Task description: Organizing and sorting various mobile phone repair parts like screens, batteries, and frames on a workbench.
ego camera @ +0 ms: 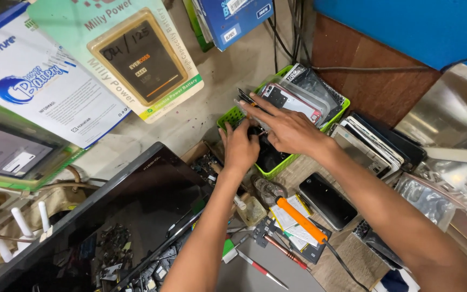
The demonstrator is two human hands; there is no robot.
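Two hands work inside a green plastic basket (233, 117) at the upper middle of the frame, set against the wall and packed with upright phone screens and panels in clear sleeves (297, 100). Lower left, the largest thing is a dark glossy monitor panel (114, 216) lying tilted on the bench. Right of the basket stands a stack of flat phone parts (374, 143), and below it lie a black phone (328, 200) and an orange-handled soldering iron (301, 219).

The right hand (287, 130) lies flat with spread fingers across the sleeved panels, pressing them back. The left hand (240, 146) dips into the near side of the basket, fingers curled on dark parts there; whether it grips one cannot be told.

Sorting well here probably means holding the stack leaned back while a single piece is drawn straight up, since the panels sit tightly. Room is scarce: the wall closes the far side, the stack crowds the right rim, and only the near lower-left rim gives a way out.
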